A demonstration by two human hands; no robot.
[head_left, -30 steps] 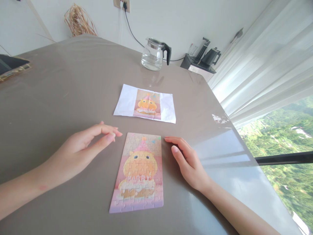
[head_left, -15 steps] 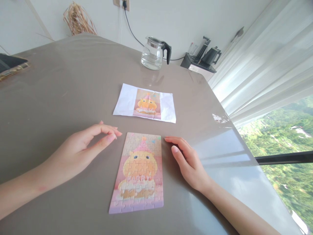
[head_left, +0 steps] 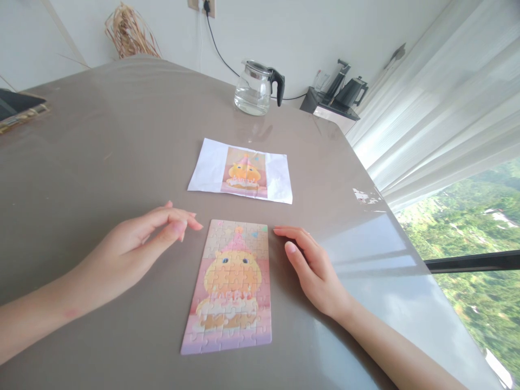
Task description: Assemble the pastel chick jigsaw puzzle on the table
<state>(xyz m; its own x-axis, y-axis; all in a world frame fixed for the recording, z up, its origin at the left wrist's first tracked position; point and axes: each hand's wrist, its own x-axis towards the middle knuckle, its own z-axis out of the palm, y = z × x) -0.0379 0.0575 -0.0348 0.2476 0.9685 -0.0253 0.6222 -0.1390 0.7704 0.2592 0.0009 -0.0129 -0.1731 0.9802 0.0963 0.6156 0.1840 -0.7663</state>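
An assembled jigsaw puzzle (head_left: 231, 287) lies flat on the table, showing a yellow character in a pink party hat above a birthday cake. My left hand (head_left: 150, 238) is just off its upper left corner, fingers loosely extended and holding nothing. On the other side, my right hand (head_left: 311, 268) rests by the upper right edge, its fingers a little bent and nothing in them. Neither hand touches the puzzle. Beyond it, a creased white paper sheet (head_left: 207, 168) carries a small printed copy of the same picture.
A glass pot (head_left: 252, 92) with clear liquid and a black handle stands far back on the grey-brown table (head_left: 101, 162). A dark object (head_left: 20, 105) sits at the left edge. Behind the right corner, a black kettle (head_left: 351, 93) stands on a small cabinet, near white curtains (head_left: 410, 97).
The left thumb has shifted slightly left, away from the fingertips, and another fingertip shows beneath. My right hand, the puzzle and the paper stay in place.
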